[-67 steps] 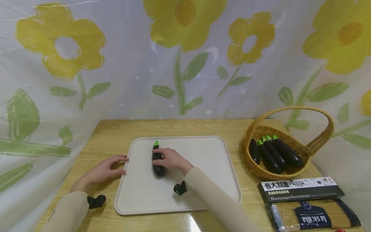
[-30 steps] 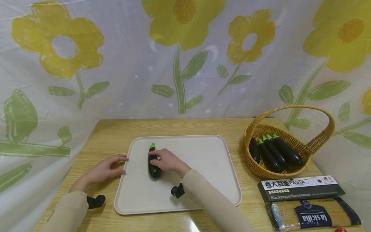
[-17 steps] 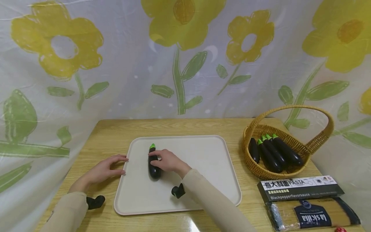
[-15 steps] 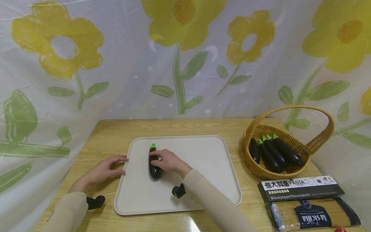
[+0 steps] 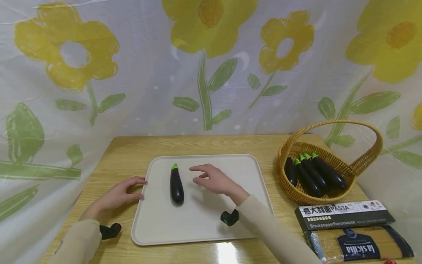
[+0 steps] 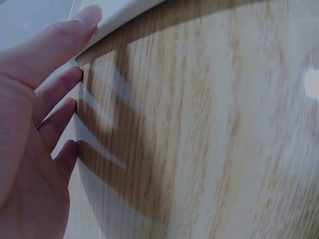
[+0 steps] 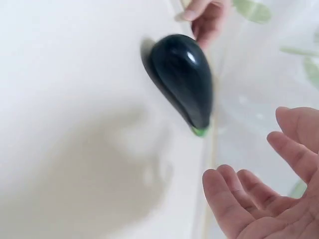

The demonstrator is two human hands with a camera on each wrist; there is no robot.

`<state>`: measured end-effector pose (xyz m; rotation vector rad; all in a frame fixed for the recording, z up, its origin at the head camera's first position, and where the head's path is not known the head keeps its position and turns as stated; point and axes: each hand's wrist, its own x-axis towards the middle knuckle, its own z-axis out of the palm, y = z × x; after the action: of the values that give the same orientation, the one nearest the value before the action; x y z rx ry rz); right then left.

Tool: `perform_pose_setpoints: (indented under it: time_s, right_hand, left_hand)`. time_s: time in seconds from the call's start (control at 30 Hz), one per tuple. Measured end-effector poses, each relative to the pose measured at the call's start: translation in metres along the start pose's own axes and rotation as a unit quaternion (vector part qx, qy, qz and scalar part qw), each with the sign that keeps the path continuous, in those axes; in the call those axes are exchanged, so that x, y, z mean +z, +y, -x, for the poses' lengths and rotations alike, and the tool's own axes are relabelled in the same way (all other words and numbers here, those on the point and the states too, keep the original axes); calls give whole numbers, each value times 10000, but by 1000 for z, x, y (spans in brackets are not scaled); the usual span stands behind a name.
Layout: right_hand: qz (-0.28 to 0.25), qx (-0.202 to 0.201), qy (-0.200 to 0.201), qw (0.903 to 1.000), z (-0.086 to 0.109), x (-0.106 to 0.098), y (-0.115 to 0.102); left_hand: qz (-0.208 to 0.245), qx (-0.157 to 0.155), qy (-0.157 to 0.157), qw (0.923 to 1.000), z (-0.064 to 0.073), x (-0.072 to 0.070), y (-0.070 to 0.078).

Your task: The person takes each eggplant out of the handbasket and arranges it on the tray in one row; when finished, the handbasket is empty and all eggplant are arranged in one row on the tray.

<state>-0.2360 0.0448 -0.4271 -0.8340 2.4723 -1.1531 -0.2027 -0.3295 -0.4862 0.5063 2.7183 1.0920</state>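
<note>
A dark purple eggplant with a green stem lies lengthwise on the left part of a white tray. My right hand hovers over the tray to the right of the eggplant, fingers spread and nothing in them. In the right wrist view, the same eggplant lies beyond my right fingers, apart from them. My left hand rests at the tray's left edge, its thumb and fingertips right at the rim. In the left wrist view, the thumb lies by the tray's corner above the wooden tabletop.
A wicker basket with a tall handle holds several eggplants at the right of the table. Before it lie a black pasta sauce box and a bag of spaghetti. A flowered cloth hangs behind the table.
My right hand has let go of the eggplant and moved right, away from it. Before that, it shifted the eggplant slightly left on the tray. My left hand has stayed at the tray's edge.
</note>
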Motion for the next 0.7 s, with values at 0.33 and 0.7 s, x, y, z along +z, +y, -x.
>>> perform_pose_setpoints:
  time_s: [0.33,0.7]
  right_hand:
    - [-199,-97,1034,9944,80,-84,24]
    - [-919,1152,1262,9810,170,-173,76]
  left_hand:
    - [-153,-3,78,9999,0,2,1]
    - [55,37,-6,10000,-1,2,-1]
